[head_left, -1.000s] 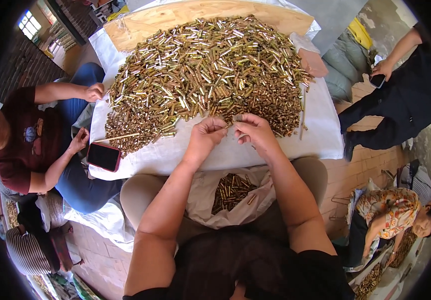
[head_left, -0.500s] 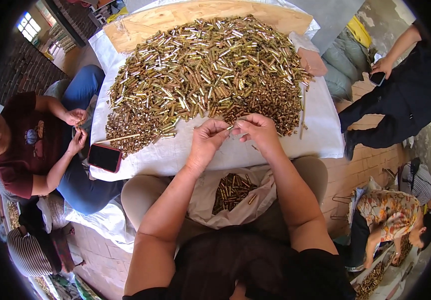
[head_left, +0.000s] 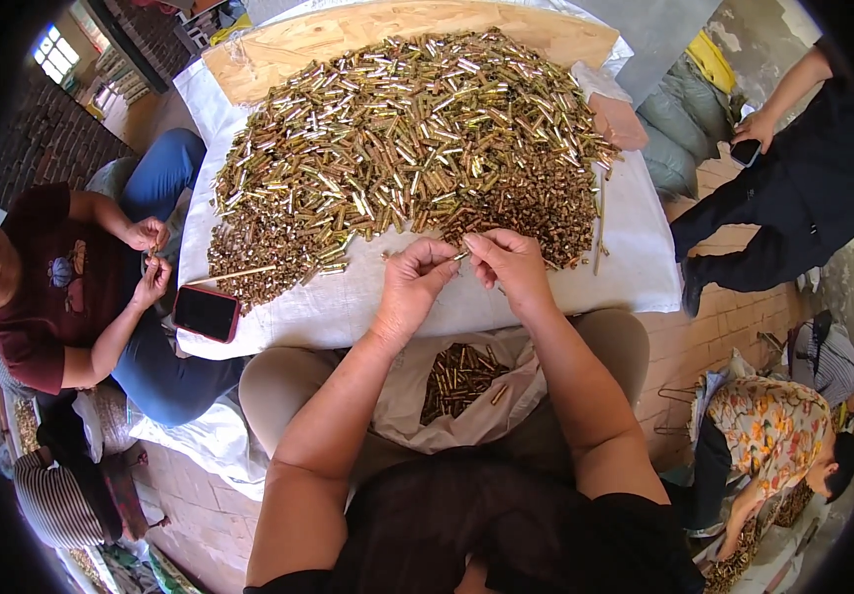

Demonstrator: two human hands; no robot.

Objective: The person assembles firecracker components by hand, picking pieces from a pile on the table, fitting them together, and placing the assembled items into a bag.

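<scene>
My left hand and my right hand meet above the near edge of a large pile. Both are closed in a pinch on a slim brass-coloured metal piece between the fingertips. Its exact kind is too small to make out. Long shiny brass-coloured metal cylinders make up most of the pile. Short, darker metal pieces lie along its near right side, close to my right hand. Below my wrists, a white sack lies open in my lap, with several slender brass-coloured pieces inside.
A white sheet covers the table, with a wooden board along the back. A phone and a thin stick lie at the left. Seated to the left, a person handles small pieces. Another person stands at right; others bend lower right.
My hands stay together, with the fingers of both slightly shifted around the metal piece. At lower right, a person in a patterned shirt has bent lower.
</scene>
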